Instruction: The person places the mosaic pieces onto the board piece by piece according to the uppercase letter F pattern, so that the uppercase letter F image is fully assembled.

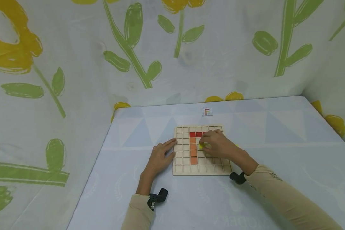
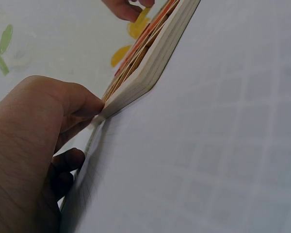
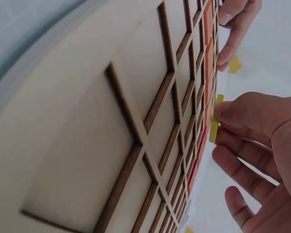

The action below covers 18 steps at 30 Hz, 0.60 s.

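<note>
A wooden grid board (image 1: 179, 163) lies on the table, with a row of red tiles (image 1: 192, 134) near its far side and a column of orange tiles (image 1: 193, 153) running down from the row's left end. My right hand (image 1: 221, 145) pinches a yellow tile (image 3: 216, 119) between thumb and fingers, just over the board beside the orange column. With fingers extended, my left hand (image 1: 160, 158) rests on the table and touches the board's left edge. In the left wrist view its thumb meets the board's corner (image 2: 145, 80).
A small card (image 1: 207, 111) printed with a coloured grid pattern lies behind the board. The pale patterned table (image 1: 126, 179) backs onto a flowered cloth wall (image 1: 218, 64). Each wrist carries a black camera mount (image 1: 158, 196). Another bit of yellow shows behind the right wrist.
</note>
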### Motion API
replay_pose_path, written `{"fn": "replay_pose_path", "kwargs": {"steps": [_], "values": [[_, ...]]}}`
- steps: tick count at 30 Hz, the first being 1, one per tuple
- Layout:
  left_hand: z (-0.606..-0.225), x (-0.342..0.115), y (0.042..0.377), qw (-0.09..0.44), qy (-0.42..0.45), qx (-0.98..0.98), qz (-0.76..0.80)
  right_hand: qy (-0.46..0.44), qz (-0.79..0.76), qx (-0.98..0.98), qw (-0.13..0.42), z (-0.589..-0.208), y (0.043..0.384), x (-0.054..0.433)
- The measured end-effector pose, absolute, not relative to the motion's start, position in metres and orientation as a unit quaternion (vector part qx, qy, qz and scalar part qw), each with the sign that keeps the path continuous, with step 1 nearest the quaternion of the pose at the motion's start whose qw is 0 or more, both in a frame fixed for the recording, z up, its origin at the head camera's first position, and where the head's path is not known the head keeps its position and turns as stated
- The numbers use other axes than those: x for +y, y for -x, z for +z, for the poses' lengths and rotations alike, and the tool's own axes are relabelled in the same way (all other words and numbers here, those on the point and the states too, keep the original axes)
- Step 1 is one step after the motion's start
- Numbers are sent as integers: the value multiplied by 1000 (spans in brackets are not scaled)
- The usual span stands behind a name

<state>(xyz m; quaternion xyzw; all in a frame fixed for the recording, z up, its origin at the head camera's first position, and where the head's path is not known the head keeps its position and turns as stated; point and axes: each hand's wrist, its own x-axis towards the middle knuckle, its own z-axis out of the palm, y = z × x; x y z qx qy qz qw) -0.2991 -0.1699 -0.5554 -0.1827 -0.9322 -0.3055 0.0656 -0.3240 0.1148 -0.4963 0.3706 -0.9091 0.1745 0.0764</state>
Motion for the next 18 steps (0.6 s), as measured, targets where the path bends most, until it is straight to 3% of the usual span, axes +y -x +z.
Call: {"fn": "replay_pose_path", "kwargs": {"steps": [11, 18], "values": [[-554, -169, 300, 64, 183, -933, -304, -359, 155, -919, 46, -498, 327, 109], [-555, -169, 300, 70, 187, -928, -313, -375, 146, -913, 64, -504, 328, 109]]}}
